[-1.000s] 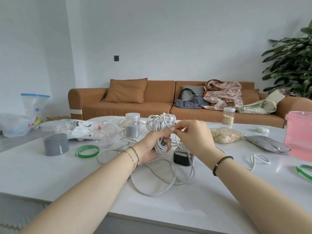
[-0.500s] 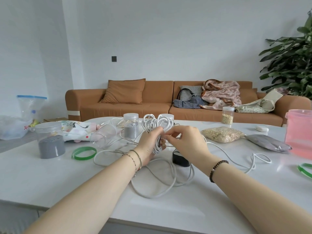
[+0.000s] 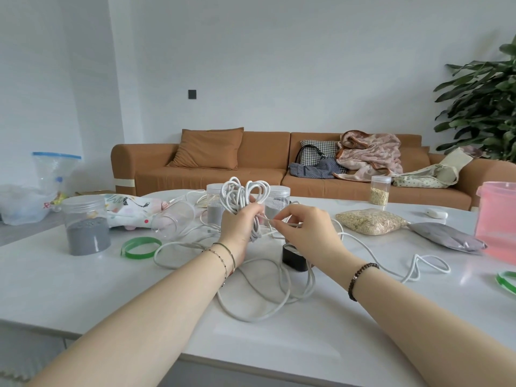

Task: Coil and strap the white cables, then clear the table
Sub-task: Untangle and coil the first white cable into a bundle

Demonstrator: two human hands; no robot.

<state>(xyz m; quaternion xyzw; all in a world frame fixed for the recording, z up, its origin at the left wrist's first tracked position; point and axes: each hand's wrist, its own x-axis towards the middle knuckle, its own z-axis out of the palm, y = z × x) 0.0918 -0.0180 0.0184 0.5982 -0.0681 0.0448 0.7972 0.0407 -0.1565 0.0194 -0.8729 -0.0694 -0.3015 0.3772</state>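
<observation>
My left hand (image 3: 240, 223) grips a bundle of coiled white cable (image 3: 242, 194), held upright above the white table (image 3: 83, 283); its loops stick out above my fingers. Just to the right, my right hand (image 3: 306, 229) pinches a strand of the same cable beside the bundle. More loose white cable (image 3: 268, 300) lies in big loops on the table under both hands and trails off right to a small loop (image 3: 424, 268). A black box (image 3: 293, 258) sits among the loops below my right hand.
A green strap ring (image 3: 141, 247) lies left of the cable, another green ring (image 3: 506, 280) at the right edge. Jars of grey powder (image 3: 85, 224), a bag of oats (image 3: 371, 221), a grey pouch (image 3: 446, 236) and a pink tub (image 3: 497, 222) stand around.
My right hand has slid down and to the right along the strand, away from the bundle. The left hand keeps its hold on the coil.
</observation>
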